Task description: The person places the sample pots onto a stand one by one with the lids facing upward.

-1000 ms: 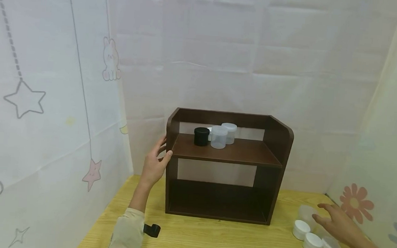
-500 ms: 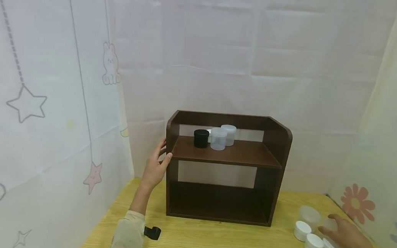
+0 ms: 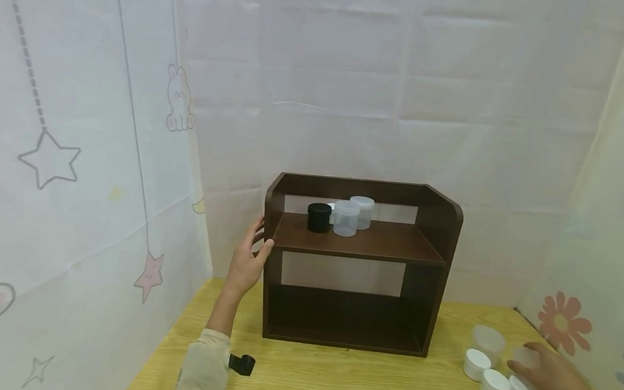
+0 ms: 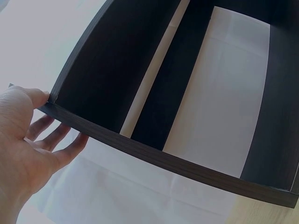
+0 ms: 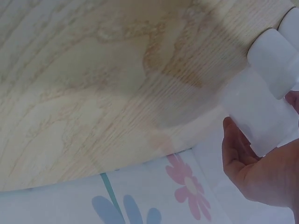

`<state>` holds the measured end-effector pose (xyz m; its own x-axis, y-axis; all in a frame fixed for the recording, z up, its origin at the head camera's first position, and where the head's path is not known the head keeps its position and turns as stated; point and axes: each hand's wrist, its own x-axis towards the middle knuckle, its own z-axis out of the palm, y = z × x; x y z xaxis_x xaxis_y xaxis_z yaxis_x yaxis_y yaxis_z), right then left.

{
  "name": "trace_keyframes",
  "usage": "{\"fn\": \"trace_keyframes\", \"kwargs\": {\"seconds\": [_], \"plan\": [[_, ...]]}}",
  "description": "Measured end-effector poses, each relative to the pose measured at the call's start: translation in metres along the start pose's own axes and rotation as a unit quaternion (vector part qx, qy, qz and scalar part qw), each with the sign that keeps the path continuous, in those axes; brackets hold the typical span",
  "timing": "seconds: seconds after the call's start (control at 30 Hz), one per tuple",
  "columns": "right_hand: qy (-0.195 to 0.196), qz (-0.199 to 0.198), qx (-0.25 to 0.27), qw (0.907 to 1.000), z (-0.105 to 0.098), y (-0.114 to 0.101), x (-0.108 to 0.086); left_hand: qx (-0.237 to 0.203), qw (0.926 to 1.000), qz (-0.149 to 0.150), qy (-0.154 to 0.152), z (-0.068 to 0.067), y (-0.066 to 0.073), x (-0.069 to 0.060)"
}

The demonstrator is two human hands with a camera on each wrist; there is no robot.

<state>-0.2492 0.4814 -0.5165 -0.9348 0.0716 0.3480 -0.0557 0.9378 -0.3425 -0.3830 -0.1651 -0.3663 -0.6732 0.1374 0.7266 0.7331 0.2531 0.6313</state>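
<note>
My left hand [image 3: 244, 269] grips the left side panel of a dark brown two-level shelf [image 3: 356, 347]; in the left wrist view the thumb of this hand [image 4: 28, 144] lies at the panel's front edge, fingers along its outer face. At the right, my right hand [image 3: 552, 372] holds a translucent jar [image 3: 526, 356] between thumb and fingers. The right wrist view shows the hand [image 5: 266, 175] around the jar [image 5: 259, 112], beside a white-lidded one [image 5: 273, 60]. The top board carries a black jar [image 3: 319, 218], two translucent jars [image 3: 346, 220] and a partly hidden white one.
Another translucent jar [image 3: 488, 343] and several low white jars [image 3: 495, 387] stand close to the right hand on the yellow wooden table [image 3: 331, 380]. Patterned sheets hang at the left [image 3: 99, 204] and right, with a plain pale sheet behind the shelf.
My right hand has moved right and down from over the jars, and its spread fingers have closed around the translucent jar. The left hand keeps its place on the shelf.
</note>
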Motion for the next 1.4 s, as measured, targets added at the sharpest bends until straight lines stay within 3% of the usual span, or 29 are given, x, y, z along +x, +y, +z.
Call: {"fn": "trace_keyframes", "kwargs": {"seconds": [0.17,0.4,0.63,0.83,0.97,1.07,1.27,1.4], "plan": [[0.014,-0.008,0.01,0.9998,-0.008,-0.001,-0.001,0.0,1.0,0.001,0.0,0.001,0.002,-0.001],[0.077,-0.039,0.037,0.9955,-0.03,-0.014,0.002,-0.004,1.0,0.001,0.006,0.001,0.001,-0.001],[0.079,-0.027,0.021,0.9963,-0.055,-0.037,0.004,-0.014,0.9998,0.002,0.01,0.002,0.0,-0.002],[0.096,-0.026,0.025,0.9947,-0.071,-0.065,0.002,-0.013,0.9998,-0.002,0.012,0.004,0.0,-0.002],[0.087,-0.015,0.028,0.9958,-0.083,-0.087,0.003,-0.013,0.9998,0.001,0.013,0.005,0.002,-0.002],[0.071,-0.01,0.052,0.9961,-0.092,-0.104,0.004,-0.023,0.9995,0.003,0.021,0.007,0.002,-0.002],[0.086,-0.003,0.057,0.9947,-0.101,-0.138,0.008,-0.038,0.9984,0.006,0.042,0.011,-0.002,-0.002],[0.089,-0.02,0.069,0.9934,-0.106,-0.159,0.01,-0.041,0.998,-0.001,0.047,0.015,0.001,-0.001]]}}
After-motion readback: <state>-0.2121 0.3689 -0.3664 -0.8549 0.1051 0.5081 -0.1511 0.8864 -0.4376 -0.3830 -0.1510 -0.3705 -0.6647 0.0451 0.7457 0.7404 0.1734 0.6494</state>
